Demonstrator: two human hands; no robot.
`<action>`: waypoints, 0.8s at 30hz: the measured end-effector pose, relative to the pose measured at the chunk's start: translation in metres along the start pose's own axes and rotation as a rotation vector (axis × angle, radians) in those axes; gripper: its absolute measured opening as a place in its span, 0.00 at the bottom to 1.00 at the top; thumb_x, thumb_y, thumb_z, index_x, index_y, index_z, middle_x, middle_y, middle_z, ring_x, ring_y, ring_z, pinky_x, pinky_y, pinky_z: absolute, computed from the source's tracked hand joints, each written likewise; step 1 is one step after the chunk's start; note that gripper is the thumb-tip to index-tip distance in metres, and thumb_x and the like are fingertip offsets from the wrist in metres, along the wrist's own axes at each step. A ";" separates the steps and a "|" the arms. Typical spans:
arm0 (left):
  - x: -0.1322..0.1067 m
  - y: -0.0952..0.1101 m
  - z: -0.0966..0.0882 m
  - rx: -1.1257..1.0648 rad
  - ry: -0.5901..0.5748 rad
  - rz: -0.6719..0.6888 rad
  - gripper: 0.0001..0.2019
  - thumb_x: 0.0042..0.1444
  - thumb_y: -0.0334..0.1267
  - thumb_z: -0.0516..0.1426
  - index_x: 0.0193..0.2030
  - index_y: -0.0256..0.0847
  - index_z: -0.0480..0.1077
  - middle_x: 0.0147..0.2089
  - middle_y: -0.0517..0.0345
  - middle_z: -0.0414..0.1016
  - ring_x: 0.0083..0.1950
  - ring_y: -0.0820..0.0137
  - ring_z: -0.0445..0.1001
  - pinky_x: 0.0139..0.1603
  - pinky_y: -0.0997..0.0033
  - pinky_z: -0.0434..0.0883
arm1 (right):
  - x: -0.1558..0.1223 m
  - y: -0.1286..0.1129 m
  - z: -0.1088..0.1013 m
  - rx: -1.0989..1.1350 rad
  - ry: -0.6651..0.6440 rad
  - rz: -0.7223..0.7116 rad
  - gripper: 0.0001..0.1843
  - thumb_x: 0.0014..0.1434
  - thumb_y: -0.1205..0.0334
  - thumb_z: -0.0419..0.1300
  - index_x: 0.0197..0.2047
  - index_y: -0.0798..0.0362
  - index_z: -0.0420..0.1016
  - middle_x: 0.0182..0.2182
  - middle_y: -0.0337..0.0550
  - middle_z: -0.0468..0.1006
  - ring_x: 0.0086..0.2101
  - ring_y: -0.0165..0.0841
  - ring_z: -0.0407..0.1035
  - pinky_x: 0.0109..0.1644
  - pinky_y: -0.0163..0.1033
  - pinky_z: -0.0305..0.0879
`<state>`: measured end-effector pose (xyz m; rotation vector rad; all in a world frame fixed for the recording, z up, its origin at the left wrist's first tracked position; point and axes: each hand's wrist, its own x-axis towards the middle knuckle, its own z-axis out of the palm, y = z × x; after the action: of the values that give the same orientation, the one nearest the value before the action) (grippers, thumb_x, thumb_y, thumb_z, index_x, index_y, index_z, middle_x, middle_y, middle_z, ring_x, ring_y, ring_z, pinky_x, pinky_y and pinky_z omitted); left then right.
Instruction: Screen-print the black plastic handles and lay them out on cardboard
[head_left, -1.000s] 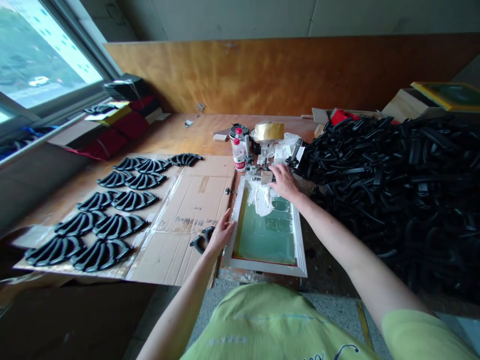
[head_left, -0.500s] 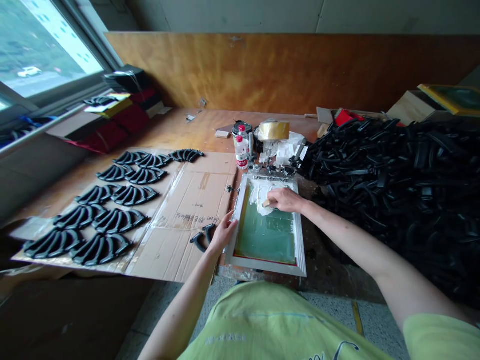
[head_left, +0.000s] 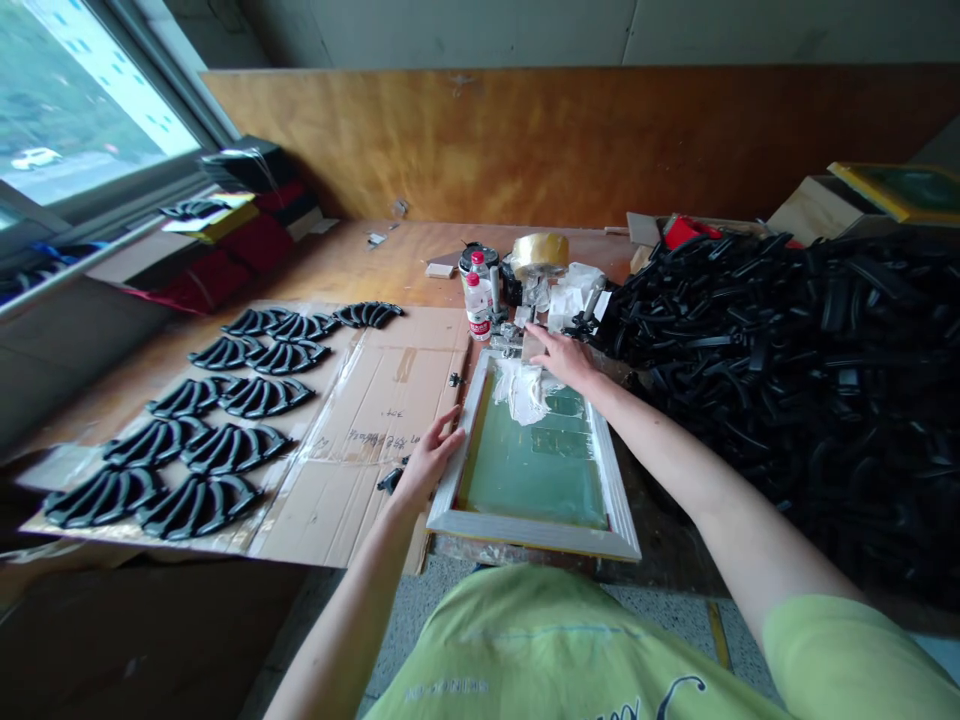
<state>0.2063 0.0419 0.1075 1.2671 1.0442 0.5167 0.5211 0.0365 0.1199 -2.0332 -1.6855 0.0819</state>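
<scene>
A silver-framed printing screen (head_left: 619, 510) with green mesh lies in front of me, its near end looking raised. White paste (head_left: 517, 392) is smeared over the far part of the mesh. At the frame's far edge my right hand (head_left: 562, 358) has its fingers stretched apart around a small pale squeegee (head_left: 533, 348); they appear to touch it without a firm grip. My left hand (head_left: 431, 460) is open beside the frame's left rail, fingertips at or very near it. Close to that wrist, a black curved plastic part (head_left: 390, 480) is partly hidden on the cardboard.
Several black ribbed fan-shaped parts (head_left: 225, 447) lie in rows on the cardboard sheet (head_left: 360, 400). Behind the screen stand red-capped bottles (head_left: 478, 305), metal clamps and a tape roll (head_left: 541, 254). A large heap of black parts (head_left: 787, 380) fills the right side.
My right hand has moved from mid-mesh to the far edge with the squeegee, and its fingers have spread. The frame's near end has risen; my left fingers have loosened from its rail.
</scene>
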 end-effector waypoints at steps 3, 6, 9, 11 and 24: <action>0.000 0.037 0.002 -0.105 -0.033 0.093 0.26 0.51 0.54 0.60 0.52 0.40 0.73 0.38 0.57 0.78 0.31 0.72 0.74 0.28 0.77 0.69 | 0.005 0.032 -0.022 -0.027 0.194 0.162 0.27 0.60 0.55 0.60 0.63 0.45 0.65 0.42 0.44 0.79 0.38 0.39 0.71 0.44 0.41 0.64; 0.015 0.072 0.011 -0.256 -0.040 0.293 0.22 0.54 0.55 0.58 0.47 0.40 0.73 0.45 0.55 0.77 0.40 0.70 0.76 0.34 0.76 0.71 | -0.024 0.070 -0.029 -0.003 0.348 0.406 0.17 0.63 0.59 0.53 0.54 0.53 0.72 0.36 0.46 0.79 0.36 0.39 0.71 0.43 0.41 0.64; 0.034 0.098 0.022 -0.337 -0.083 0.309 0.24 0.56 0.57 0.54 0.49 0.39 0.71 0.40 0.52 0.77 0.39 0.69 0.76 0.34 0.74 0.73 | -0.065 0.083 -0.005 0.064 0.209 0.474 0.12 0.62 0.61 0.54 0.43 0.56 0.76 0.32 0.47 0.78 0.34 0.38 0.71 0.41 0.40 0.64; 0.040 0.100 0.029 -0.388 -0.063 0.265 0.25 0.58 0.58 0.52 0.49 0.38 0.70 0.35 0.53 0.76 0.36 0.71 0.76 0.32 0.75 0.73 | -0.087 0.075 0.021 0.132 0.017 0.289 0.12 0.59 0.60 0.59 0.45 0.55 0.76 0.36 0.46 0.78 0.37 0.36 0.71 0.43 0.39 0.65; -0.033 -0.072 0.028 -0.352 0.018 -0.362 0.19 0.60 0.52 0.54 0.40 0.35 0.72 0.38 0.46 0.79 0.36 0.67 0.79 0.30 0.73 0.74 | -0.152 -0.047 0.054 0.194 -0.174 -0.293 0.13 0.66 0.55 0.53 0.47 0.45 0.78 0.37 0.42 0.78 0.38 0.33 0.71 0.43 0.36 0.66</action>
<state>0.1991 -0.0192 0.0500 0.7444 1.1115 0.4099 0.4239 -0.0828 0.0518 -1.6616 -1.9807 0.3175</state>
